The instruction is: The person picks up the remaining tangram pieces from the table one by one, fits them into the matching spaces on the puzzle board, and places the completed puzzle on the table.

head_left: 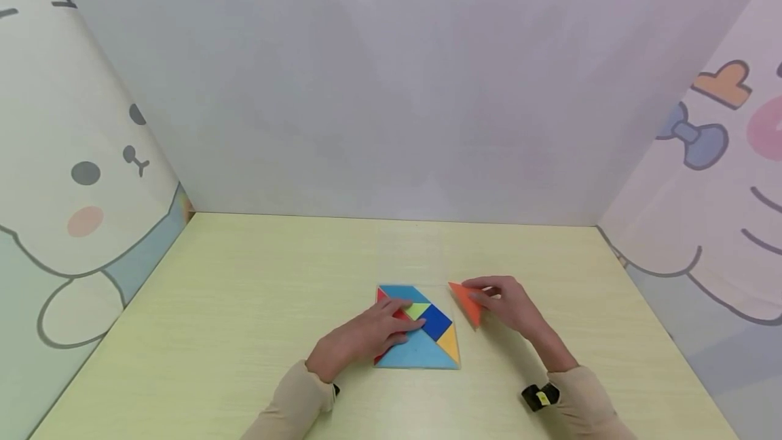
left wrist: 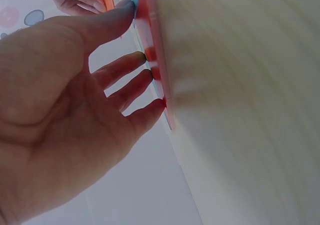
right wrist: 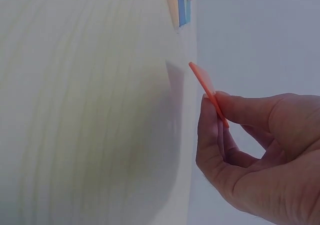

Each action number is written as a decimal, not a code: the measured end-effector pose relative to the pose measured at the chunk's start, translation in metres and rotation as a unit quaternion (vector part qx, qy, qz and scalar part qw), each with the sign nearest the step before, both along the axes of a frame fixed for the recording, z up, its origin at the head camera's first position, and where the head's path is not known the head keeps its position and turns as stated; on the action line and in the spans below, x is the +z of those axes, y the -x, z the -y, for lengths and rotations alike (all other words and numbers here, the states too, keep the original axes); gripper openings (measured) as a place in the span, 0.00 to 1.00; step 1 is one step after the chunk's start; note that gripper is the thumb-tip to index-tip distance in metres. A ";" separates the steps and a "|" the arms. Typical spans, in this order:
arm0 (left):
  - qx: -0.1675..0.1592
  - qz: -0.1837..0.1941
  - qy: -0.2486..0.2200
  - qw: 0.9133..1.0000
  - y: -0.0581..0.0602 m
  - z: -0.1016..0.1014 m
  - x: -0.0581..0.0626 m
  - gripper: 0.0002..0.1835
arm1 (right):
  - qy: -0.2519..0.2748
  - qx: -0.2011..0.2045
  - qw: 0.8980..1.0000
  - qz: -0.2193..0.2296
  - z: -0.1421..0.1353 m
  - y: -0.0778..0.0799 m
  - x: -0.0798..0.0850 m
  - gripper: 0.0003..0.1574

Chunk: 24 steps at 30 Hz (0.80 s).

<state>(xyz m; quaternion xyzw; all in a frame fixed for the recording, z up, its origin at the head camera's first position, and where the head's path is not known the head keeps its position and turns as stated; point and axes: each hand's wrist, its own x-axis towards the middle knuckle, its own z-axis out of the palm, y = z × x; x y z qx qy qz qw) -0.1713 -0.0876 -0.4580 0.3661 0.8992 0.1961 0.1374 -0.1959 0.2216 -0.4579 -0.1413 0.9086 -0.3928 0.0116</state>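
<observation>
An orange triangle tile (head_left: 466, 301) is pinched between the thumb and fingers of my right hand (head_left: 510, 307); in the right wrist view it is held tilted above the table, with its shadow below. To its left lies a flat tangram set. My left hand (head_left: 366, 335) rests on that set with its fingers spread, covering much of a red piece (head_left: 381, 294). Around the fingertips show a dark blue square (head_left: 436, 323), a lime green piece (head_left: 418, 309), a yellow-orange triangle (head_left: 449, 343), a large light blue triangle (head_left: 417, 353) and a blue piece (head_left: 398, 292) along the top.
The pale wooden table (head_left: 275, 277) spreads out on both sides of the tiles. A plain grey wall (head_left: 391, 87) rises at the back. Side panels with cartoon drawings (head_left: 85, 175) stand left and right. A black band (head_left: 540, 397) is on the right wrist.
</observation>
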 end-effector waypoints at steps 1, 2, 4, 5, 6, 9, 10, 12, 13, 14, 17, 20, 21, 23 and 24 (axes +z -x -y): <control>0.000 0.000 0.000 1.000 0.000 0.000 0.000 0.24 | 0.000 0.000 1.000 0.002 0.001 0.000 0.000 0.15; 0.000 -0.001 -0.001 1.000 0.000 0.000 0.000 0.24 | 0.000 -0.002 1.000 0.005 0.002 0.000 0.000 0.15; -0.001 -0.004 -0.001 1.000 0.000 0.000 0.000 0.24 | 0.000 0.000 1.000 0.009 0.004 0.001 0.000 0.15; -0.002 -0.005 -0.002 1.000 0.000 0.000 0.000 0.24 | -0.001 0.002 1.000 0.008 0.005 0.001 0.000 0.15; -0.003 -0.006 -0.002 1.000 0.001 0.000 0.000 0.24 | -0.001 0.000 1.000 0.009 0.006 0.001 0.000 0.15; -0.004 -0.009 -0.002 1.000 0.001 0.000 0.000 0.24 | 0.001 0.006 1.000 0.007 0.008 0.002 -0.001 0.15; -0.004 -0.008 -0.002 1.000 0.001 0.000 0.000 0.24 | 0.002 0.008 1.000 0.006 0.009 0.002 -0.001 0.15; -0.004 -0.006 0.000 1.000 0.001 0.000 0.000 0.24 | 0.008 0.008 1.000 0.010 0.010 0.003 -0.001 0.15; -0.004 -0.005 0.000 1.000 0.001 0.000 0.000 0.24 | 0.009 0.010 1.000 0.010 0.011 0.003 -0.001 0.15; -0.004 -0.004 0.000 1.000 0.001 0.000 0.000 0.24 | 0.013 0.009 1.000 0.014 0.012 0.004 -0.002 0.15; -0.004 -0.003 -0.001 1.000 0.001 0.000 0.000 0.24 | 0.009 0.012 1.000 0.015 0.015 0.005 -0.002 0.15; -0.005 -0.004 -0.002 1.000 0.001 0.000 0.000 0.24 | 0.004 0.018 1.000 0.014 0.018 0.007 -0.003 0.15; -0.006 -0.004 -0.002 1.000 0.001 0.000 0.000 0.24 | 0.003 0.019 1.000 0.013 0.019 0.007 -0.002 0.15; -0.006 -0.003 -0.002 1.000 0.001 0.000 0.000 0.24 | 0.003 0.023 1.000 0.013 0.023 0.008 -0.002 0.15; -0.006 -0.002 -0.002 1.000 0.002 0.000 0.000 0.24 | 0.002 0.024 1.000 0.012 0.024 0.008 -0.002 0.15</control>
